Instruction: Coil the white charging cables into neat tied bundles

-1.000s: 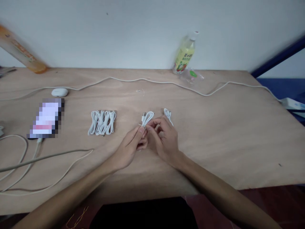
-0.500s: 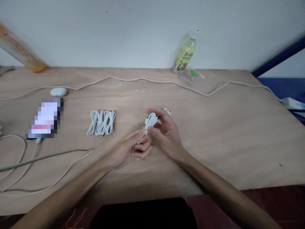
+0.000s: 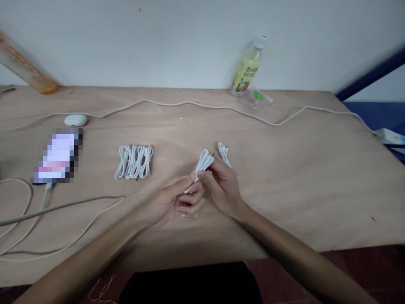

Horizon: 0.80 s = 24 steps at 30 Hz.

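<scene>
A folded white cable bundle point(image 3: 204, 160) is held above the table between both hands, its loops pointing up and away from me. My left hand point(image 3: 182, 194) pinches its lower part, the fingers curled beneath. With thumb and fingers, my right hand point(image 3: 223, 181) grips the bundle's right side near its middle, where a thin tie seems to go round it. A metal plug end shows by the right fingers. Beyond the right hand lies another white cable bundle point(image 3: 223, 152), partly hidden by that hand. To the left, several white cable bundles point(image 3: 134, 162) lie side by side in a row.
Small white tie scraps point(image 3: 186, 119) lie further back. A long white cord point(image 3: 190, 103) runs across the table's rear, before a drink bottle point(image 3: 247, 69) and a clear plastic wrapper point(image 3: 257, 98). At left are a phone point(image 3: 58, 156), a white case point(image 3: 75, 120) and loose cables point(image 3: 63, 207).
The right hand's raised fingers have come down and closed in on the bundle, which is turned slightly rightward. More of the cable bundle behind the right hand now shows.
</scene>
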Motion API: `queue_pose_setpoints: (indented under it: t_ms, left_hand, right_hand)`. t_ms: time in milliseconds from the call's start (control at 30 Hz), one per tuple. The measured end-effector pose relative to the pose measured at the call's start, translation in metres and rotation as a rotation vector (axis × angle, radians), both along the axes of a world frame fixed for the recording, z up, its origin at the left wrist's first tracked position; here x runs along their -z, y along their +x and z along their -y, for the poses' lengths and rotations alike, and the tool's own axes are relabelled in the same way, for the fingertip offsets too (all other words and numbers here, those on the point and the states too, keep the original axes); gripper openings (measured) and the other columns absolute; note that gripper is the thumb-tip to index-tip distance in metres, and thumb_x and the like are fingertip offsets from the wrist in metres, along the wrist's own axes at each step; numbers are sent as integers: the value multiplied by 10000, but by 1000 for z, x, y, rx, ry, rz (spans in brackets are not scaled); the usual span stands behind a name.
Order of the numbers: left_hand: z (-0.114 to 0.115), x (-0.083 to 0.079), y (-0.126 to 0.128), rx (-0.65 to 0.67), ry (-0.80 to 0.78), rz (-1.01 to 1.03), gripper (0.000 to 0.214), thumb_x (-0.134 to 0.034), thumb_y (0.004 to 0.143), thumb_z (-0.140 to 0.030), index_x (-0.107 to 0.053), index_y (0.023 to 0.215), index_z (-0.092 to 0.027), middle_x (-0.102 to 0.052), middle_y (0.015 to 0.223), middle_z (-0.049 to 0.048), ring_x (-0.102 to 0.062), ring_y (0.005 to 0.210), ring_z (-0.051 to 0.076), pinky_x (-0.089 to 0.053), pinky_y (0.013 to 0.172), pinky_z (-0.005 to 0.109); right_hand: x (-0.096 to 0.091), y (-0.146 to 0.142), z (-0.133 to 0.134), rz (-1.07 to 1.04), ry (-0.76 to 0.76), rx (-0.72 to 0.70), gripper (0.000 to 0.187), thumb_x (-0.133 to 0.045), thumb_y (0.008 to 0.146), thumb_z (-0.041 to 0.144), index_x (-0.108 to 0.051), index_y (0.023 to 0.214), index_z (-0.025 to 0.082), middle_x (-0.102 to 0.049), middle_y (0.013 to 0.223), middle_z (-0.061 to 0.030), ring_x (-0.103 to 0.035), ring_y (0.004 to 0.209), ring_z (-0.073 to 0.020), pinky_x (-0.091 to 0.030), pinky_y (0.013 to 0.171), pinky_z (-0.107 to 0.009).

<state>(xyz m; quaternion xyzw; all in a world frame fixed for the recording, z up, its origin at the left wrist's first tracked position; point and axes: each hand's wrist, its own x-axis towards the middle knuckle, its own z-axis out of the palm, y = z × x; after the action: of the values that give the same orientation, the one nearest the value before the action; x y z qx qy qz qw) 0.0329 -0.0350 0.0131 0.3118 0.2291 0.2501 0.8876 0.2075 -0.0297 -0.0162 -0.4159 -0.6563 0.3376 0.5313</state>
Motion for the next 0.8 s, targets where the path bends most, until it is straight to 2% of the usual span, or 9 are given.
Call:
queue_pose_setpoints:
  t_ms: [100,200,267,300,367,500,600,733,800]
  left_hand:
    - [2,4,2,-92,255,-194,503,-624,1059,-643,-572,802,-214,-425,676,-52,-374,576,133,-352,578,297]
    - [3,5,3,-370,613,-478,350,-630,1094,-527,-696,956,-212,-659,842,18,-617,818,199,-509,813,336]
    - [1,4,2,-535,733,-542,221,-685,1075,-442,-738,1073,-227,-756,1006,48,-691,1002,228,-543,968,358]
    - [0,4,1,-571,751,-528,204,-706,1061,-424,-757,1109,-232,-785,1069,61,-709,1057,241,-557,1012,373]
    - [-3,2,-1,-561,749,-482,208,-736,1038,-420,-804,1086,-229,-824,1090,79,-742,1081,263,-590,1037,402]
    - [-10,2,-5,-504,679,-504,205,-834,942,-423,-859,883,-228,-857,946,73,-786,1013,281,-639,972,408]
    - [-13,7,-8,-454,617,-522,200,-874,884,-417,-877,817,-228,-851,852,61,-788,918,268,-653,891,391]
    - [-14,14,-10,-443,524,-501,221,-906,848,-436,-902,834,-215,-855,848,64,-768,807,239,-641,811,371]
    - [-15,13,-11,-439,515,-510,204,-907,852,-421,-914,862,-218,-854,844,58,-755,764,220,-629,775,353]
  right_hand:
    - [1,3,-2,66,122,46,334,-649,1093,348,-568,787,241,-548,774,22,-544,727,-169,-485,686,-323]
    - [3,9,-5,171,212,85,319,-683,1096,374,-599,818,242,-598,811,5,-554,743,-178,-486,683,-335]
    - [3,12,-6,252,258,110,307,-707,1089,415,-626,847,245,-638,839,-11,-566,761,-191,-497,693,-352]
    - [3,13,-6,284,282,117,299,-718,1084,424,-637,857,248,-651,845,-16,-569,765,-197,-505,704,-362]
    - [2,14,-6,319,335,124,289,-734,1077,415,-645,855,252,-652,826,-14,-568,758,-201,-519,723,-377]
    - [-2,12,-4,317,427,139,304,-750,1074,360,-620,819,255,-626,773,3,-549,708,-186,-499,686,-366]
    - [-3,10,-2,257,483,124,292,-770,1063,311,-613,824,255,-611,738,21,-534,658,-166,-474,633,-343]
    - [-2,10,-1,233,458,109,315,-793,1047,344,-618,800,258,-579,692,29,-514,624,-162,-463,607,-341]
    - [-1,11,-1,239,433,90,307,-811,1034,347,-624,807,260,-579,702,27,-524,637,-166,-468,624,-344]
